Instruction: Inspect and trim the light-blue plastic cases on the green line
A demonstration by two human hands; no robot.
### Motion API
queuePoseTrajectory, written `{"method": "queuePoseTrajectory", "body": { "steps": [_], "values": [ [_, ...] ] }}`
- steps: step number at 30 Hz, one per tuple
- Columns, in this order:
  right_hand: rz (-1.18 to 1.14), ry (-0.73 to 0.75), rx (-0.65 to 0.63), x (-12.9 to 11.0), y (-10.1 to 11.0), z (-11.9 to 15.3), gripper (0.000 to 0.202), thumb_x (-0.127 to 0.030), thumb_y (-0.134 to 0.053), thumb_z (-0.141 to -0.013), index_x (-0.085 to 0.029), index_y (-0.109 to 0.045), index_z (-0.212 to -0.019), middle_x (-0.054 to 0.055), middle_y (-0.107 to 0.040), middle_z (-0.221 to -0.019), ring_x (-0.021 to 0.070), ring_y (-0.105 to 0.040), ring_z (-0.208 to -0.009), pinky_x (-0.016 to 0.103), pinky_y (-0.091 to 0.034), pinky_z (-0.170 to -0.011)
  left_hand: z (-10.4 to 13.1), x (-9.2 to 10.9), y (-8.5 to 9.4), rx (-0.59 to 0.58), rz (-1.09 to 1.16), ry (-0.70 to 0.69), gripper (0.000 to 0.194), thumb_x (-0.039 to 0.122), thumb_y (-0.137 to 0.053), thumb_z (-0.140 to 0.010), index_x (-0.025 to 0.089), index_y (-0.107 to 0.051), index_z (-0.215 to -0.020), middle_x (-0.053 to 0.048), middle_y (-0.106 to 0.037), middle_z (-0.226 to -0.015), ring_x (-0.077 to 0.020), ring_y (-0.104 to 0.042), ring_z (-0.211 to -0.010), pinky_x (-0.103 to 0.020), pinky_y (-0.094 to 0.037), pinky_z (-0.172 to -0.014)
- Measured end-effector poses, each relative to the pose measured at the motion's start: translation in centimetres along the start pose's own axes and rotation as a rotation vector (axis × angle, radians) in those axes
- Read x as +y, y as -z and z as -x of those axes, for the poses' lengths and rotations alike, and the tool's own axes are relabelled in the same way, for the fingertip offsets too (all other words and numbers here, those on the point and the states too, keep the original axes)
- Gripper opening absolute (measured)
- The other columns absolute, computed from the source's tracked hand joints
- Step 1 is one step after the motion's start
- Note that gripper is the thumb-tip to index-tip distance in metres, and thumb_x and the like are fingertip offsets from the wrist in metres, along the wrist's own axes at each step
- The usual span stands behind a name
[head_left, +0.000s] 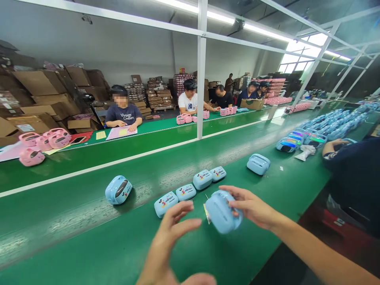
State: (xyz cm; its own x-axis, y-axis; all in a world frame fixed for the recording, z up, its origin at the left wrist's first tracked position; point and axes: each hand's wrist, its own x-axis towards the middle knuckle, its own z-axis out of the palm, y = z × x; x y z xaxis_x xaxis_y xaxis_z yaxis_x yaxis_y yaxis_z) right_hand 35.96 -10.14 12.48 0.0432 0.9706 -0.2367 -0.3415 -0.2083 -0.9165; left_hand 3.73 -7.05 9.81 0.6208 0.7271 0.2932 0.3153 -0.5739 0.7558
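My right hand (249, 206) grips a rounded light blue plastic device with a handle (223, 215), like a small portable speaker, above the green table. The device is slightly blurred, its slotted side toward me. To the left of it my left hand (170, 241) is raised with fingers and thumb apart, holding nothing. Just behind the held device, a small yellowish paper or card (207, 214) shows in part. Beyond my hands, several light blue pieces with a Mickey print (186, 192) stand in a row.
Another handled blue device (118, 190) sits on the belt at left, one more (258, 164) at right. Many blue devices (332, 122), some lit, crowd the far right near a co-worker's arm (332, 149). A white post (202, 79) rises ahead. People sit opposite with pink devices (59, 137).
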Motion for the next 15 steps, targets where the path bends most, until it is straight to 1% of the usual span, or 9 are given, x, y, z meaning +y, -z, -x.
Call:
{"method": "queuePoseTrajectory", "body": {
  "steps": [2, 3, 4, 6, 8, 10, 11, 13, 15],
  "values": [
    [-0.146, -0.095, -0.074, 1.5, -3.0, -0.3, 0.054, -0.015, -0.084, -0.064, -0.023, -0.073, -0.117, -0.001, -0.068, -0.088, 0.0097, -0.058, -0.066, 0.020, -0.049, -0.057, -2.2, -1.3, -2.2, -0.154, -0.082, -0.100, 0.109, 0.043, -0.097, -0.052, 0.047, -0.045, -0.148, -0.007, -0.022, -0.169, -0.0504, -0.024, -0.151, -0.071, -0.036, -0.114],
    [-0.199, -0.137, -0.109, 2.2, -4.2, -0.6, 0.054, -0.013, -0.083, -0.063, -0.023, -0.074, -0.116, -0.001, -0.068, -0.087, 0.0095, -0.059, -0.067, 0.019, -0.049, -0.058, -2.6, -2.1, -3.1, -0.232, -0.132, -0.157, 0.113, 0.041, -0.097, -0.050, 0.048, -0.044, -0.149, -0.007, -0.016, -0.171, -0.0533, -0.018, -0.151, -0.075, -0.034, -0.111],
    [-0.235, -0.172, -0.145, 3.0, -5.3, -0.9, 0.055, -0.012, -0.081, -0.062, -0.022, -0.074, -0.115, 0.000, -0.069, -0.088, 0.0094, -0.060, -0.068, 0.019, -0.049, -0.059, -2.6, -2.9, -3.9, -0.253, -0.155, -0.178, 0.113, 0.035, -0.097, -0.050, 0.048, -0.044, -0.149, -0.007, -0.018, -0.171, -0.0529, -0.018, -0.152, -0.074, -0.036, -0.110],
    [-0.215, -0.200, -0.231, 4.4, -6.8, -1.7, 0.054, -0.014, -0.078, -0.065, -0.022, -0.072, -0.119, 0.002, -0.071, -0.093, 0.0107, -0.064, -0.073, 0.020, -0.052, -0.063, -1.2, -4.5, -4.7, -0.169, -0.140, -0.156, 0.103, 0.023, -0.091, -0.056, 0.047, -0.048, -0.146, -0.008, -0.030, -0.167, -0.0470, -0.025, -0.151, -0.066, -0.038, -0.113],
    [0.061, -0.137, -0.345, 5.4, -7.8, -3.2, 0.048, -0.021, -0.070, -0.078, -0.021, -0.069, -0.126, 0.005, -0.074, -0.099, 0.0146, -0.069, -0.081, 0.026, -0.056, -0.071, 1.4, -5.8, -4.7, -0.023, -0.018, -0.076, 0.094, 0.023, -0.089, -0.057, 0.044, -0.054, -0.142, -0.009, -0.041, -0.161, -0.0439, -0.036, -0.148, -0.060, -0.038, -0.115],
    [0.585, 0.045, -0.411, 5.9, -8.5, -5.4, 0.038, -0.028, -0.060, -0.089, -0.020, -0.071, -0.125, 0.008, -0.076, -0.101, 0.0199, -0.072, -0.088, 0.034, -0.058, -0.079, 4.2, -6.8, -4.2, 0.124, 0.194, 0.080, 0.098, 0.031, -0.093, -0.049, 0.038, -0.058, -0.141, -0.013, -0.047, -0.157, -0.0461, -0.043, -0.143, -0.059, -0.035, -0.117],
    [0.834, 0.148, -0.404, 6.2, -8.8, -6.8, 0.036, -0.029, -0.059, -0.092, -0.018, -0.072, -0.123, 0.010, -0.077, -0.104, 0.0232, -0.072, -0.093, 0.038, -0.058, -0.084, 5.6, -7.3, -4.0, 0.193, 0.328, 0.184, 0.104, 0.035, -0.096, -0.045, 0.034, -0.058, -0.142, -0.014, -0.050, -0.154, -0.0476, -0.045, -0.141, -0.060, -0.035, -0.117],
    [1.143, 0.309, -0.349, 6.5, -9.7, -9.7, 0.039, -0.027, -0.066, -0.088, -0.016, -0.071, -0.124, 0.015, -0.073, -0.119, 0.0302, -0.068, -0.111, 0.046, -0.052, -0.099, 8.2, -8.6, -3.9, 0.312, 0.651, 0.385, 0.110, 0.043, -0.097, -0.044, 0.031, -0.055, -0.145, -0.014, -0.058, -0.147, -0.0482, -0.049, -0.137, -0.061, -0.035, -0.117],
    [1.239, 0.378, -0.341, 7.0, -10.9, -12.5, 0.058, -0.021, -0.076, -0.078, -0.014, -0.064, -0.134, 0.019, -0.060, -0.140, 0.0357, -0.056, -0.129, 0.050, -0.043, -0.110, 10.3, -10.1, -4.0, 0.397, 1.022, 0.502, 0.099, 0.052, -0.093, -0.055, 0.031, -0.056, -0.144, -0.012, -0.067, -0.139, -0.0444, -0.053, -0.135, -0.059, -0.034, -0.118]
  ]
}}
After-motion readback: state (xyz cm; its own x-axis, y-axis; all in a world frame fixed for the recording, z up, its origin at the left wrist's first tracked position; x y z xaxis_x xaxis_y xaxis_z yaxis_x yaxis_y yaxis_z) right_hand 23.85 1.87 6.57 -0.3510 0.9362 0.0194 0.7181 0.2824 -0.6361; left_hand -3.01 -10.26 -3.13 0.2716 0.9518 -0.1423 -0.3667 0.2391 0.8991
